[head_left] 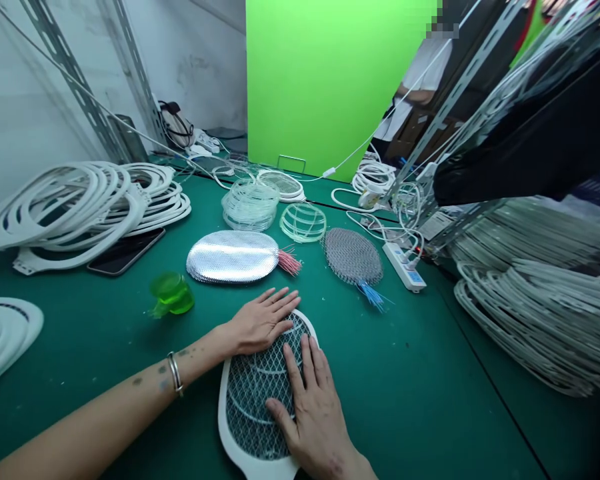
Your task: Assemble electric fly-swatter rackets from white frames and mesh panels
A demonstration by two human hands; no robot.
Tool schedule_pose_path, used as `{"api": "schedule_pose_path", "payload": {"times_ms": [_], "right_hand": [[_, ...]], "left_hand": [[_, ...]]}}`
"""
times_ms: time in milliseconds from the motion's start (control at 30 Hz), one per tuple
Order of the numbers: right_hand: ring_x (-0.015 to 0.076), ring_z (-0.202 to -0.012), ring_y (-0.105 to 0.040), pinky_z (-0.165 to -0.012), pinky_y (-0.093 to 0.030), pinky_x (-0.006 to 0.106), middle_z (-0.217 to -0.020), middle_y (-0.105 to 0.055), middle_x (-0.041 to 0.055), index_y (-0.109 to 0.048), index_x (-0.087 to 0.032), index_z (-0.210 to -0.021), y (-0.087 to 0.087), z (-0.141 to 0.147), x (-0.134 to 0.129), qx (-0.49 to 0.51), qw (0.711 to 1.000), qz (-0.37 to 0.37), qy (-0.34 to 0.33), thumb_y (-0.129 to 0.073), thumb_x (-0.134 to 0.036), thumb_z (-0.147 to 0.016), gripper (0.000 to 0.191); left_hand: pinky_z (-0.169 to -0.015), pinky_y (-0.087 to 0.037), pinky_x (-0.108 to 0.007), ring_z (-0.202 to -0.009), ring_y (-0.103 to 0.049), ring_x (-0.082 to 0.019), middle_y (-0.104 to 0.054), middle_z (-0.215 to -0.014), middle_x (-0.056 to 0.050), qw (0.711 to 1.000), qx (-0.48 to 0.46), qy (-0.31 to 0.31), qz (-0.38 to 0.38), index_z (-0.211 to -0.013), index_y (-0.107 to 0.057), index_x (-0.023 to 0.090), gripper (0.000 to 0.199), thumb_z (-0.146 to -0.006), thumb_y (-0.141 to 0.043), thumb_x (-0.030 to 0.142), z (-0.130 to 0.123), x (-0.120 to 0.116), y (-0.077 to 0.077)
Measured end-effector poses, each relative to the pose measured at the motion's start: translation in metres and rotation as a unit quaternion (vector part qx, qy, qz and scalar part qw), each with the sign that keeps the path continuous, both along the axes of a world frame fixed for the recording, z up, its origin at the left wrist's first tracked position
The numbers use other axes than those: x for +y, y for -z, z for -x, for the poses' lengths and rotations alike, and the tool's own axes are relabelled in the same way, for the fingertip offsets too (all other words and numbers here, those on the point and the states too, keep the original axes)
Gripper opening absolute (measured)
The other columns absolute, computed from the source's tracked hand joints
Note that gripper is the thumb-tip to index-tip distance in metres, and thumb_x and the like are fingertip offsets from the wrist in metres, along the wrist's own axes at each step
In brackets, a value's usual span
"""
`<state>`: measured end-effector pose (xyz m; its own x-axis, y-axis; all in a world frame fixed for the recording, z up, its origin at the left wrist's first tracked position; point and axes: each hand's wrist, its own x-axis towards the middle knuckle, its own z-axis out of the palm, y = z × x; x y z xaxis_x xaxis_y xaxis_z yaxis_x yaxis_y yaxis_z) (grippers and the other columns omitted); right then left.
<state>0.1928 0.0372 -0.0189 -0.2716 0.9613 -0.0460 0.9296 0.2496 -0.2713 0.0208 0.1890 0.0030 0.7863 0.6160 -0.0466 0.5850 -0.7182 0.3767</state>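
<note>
A white fly-swatter racket frame lies on the green mat in front of me, with a dark wire mesh filling its oval head. My left hand, with a metal bangle on the wrist, lies flat over the racket's far end, fingers spread. My right hand presses flat on the mesh, fingers apart. Neither hand curls around the frame. The hands hide part of the mesh and rim.
Beyond the hands lie a silver mesh stack with pink wires, grey mesh with blue wires, clear plastic frames and a green cup. White frame piles flank the mat, with a phone and power strip.
</note>
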Motion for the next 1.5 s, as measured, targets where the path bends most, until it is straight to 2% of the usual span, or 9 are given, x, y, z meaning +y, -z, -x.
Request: {"api": "schedule_pose_path", "payload": {"times_ms": [333,500,733,833,900,967,1033,1200,1500], "right_hand": [[0.0346,-0.145,-0.005,-0.113,-0.028,0.057,-0.160,0.001,0.0092,-0.011,-0.026,-0.155,0.005,-0.004,-0.003,0.024,0.998,-0.050,-0.017,-0.043,-0.059,-0.093,0.077],[0.0338,-0.145,-0.004,-0.114,-0.025,0.055,-0.160,-0.002,0.0135,-0.014,-0.020,-0.154,0.004,-0.003,-0.001,0.023,0.997,-0.069,-0.025,-0.044,-0.059,-0.093,0.079],[0.0329,-0.146,0.000,-0.117,-0.016,0.053,-0.159,-0.003,0.0172,-0.025,-0.015,-0.152,-0.001,0.002,-0.001,0.006,0.997,-0.072,-0.021,-0.045,-0.060,-0.092,0.078],[0.0315,-0.146,0.001,-0.117,-0.015,0.052,-0.159,0.002,0.0148,-0.020,-0.017,-0.153,-0.002,0.001,-0.002,0.002,0.998,-0.065,-0.020,-0.040,-0.058,-0.095,0.074],[0.0303,-0.146,0.002,-0.118,-0.015,0.051,-0.159,0.004,0.0127,-0.018,-0.018,-0.154,-0.003,0.001,-0.003,-0.004,0.998,-0.058,-0.021,-0.036,-0.052,-0.098,0.068],[0.0296,-0.145,0.003,-0.118,-0.014,0.051,-0.159,0.005,0.0114,-0.016,-0.019,-0.154,-0.003,0.000,-0.002,-0.009,0.999,-0.047,-0.024,-0.032,-0.049,-0.100,0.064],[0.0304,-0.145,0.004,-0.118,-0.013,0.051,-0.159,0.006,0.0110,-0.014,-0.019,-0.154,-0.004,0.000,-0.001,-0.010,0.999,-0.035,-0.028,-0.033,-0.054,-0.098,0.069],[0.0317,-0.145,0.005,-0.118,-0.013,0.053,-0.159,0.010,0.0070,-0.011,-0.022,-0.154,-0.003,0.002,-0.001,-0.008,1.000,-0.021,-0.020,-0.033,-0.067,-0.092,0.080],[0.0328,-0.145,0.003,-0.116,-0.016,0.057,-0.159,0.009,0.0060,-0.008,-0.027,-0.154,0.002,0.001,-0.001,0.008,1.000,-0.023,-0.009,-0.036,-0.067,-0.091,0.080]], "left_hand": [[-0.120,0.003,-0.043,-0.148,0.004,-0.018,-0.009,-0.160,0.005,0.995,-0.023,0.099,0.011,-0.153,-0.015,0.030,0.052,-0.103,-0.015,0.044,-0.080,0.029,-0.002],[-0.121,-0.004,-0.039,-0.148,0.006,-0.015,-0.001,-0.161,0.005,0.996,-0.072,0.052,0.012,-0.154,-0.002,0.029,0.053,-0.103,-0.002,0.042,-0.064,0.029,-0.004],[-0.121,-0.004,-0.043,-0.148,-0.005,-0.017,-0.014,-0.160,0.001,0.997,-0.067,0.015,0.028,-0.154,-0.016,0.023,0.055,-0.103,-0.011,0.043,-0.047,0.005,-0.006],[-0.120,-0.018,-0.042,-0.146,-0.022,-0.017,-0.034,-0.155,-0.001,0.978,-0.187,-0.077,-0.045,-0.149,-0.031,0.022,0.051,-0.104,-0.016,0.041,-0.014,-0.017,-0.036],[-0.118,-0.024,-0.046,-0.142,-0.032,-0.022,-0.048,-0.145,-0.002,0.915,-0.268,-0.239,-0.184,-0.140,-0.045,0.024,0.044,-0.102,-0.032,0.042,0.025,-0.031,-0.053],[-0.114,-0.028,-0.051,-0.140,-0.034,-0.029,-0.046,-0.145,-0.004,0.841,-0.245,-0.402,-0.265,-0.137,-0.047,0.030,0.047,-0.094,-0.051,0.047,0.067,-0.039,-0.058],[-0.102,-0.042,-0.053,-0.129,-0.046,-0.036,-0.050,-0.138,-0.008,0.849,-0.148,-0.448,-0.237,-0.134,-0.051,0.031,0.057,-0.082,-0.064,0.052,0.104,-0.037,-0.052],[-0.084,-0.054,-0.044,-0.110,-0.059,-0.032,-0.054,-0.123,-0.013,0.885,-0.054,-0.431,-0.167,-0.132,-0.051,0.022,0.056,-0.084,-0.062,0.048,0.140,-0.026,-0.037],[-0.065,-0.059,-0.027,-0.085,-0.065,-0.017,-0.055,-0.116,-0.006,0.953,-0.167,-0.224,-0.115,-0.133,-0.048,0.030,0.043,-0.093,-0.054,0.043,0.065,-0.093,-0.058]]}}
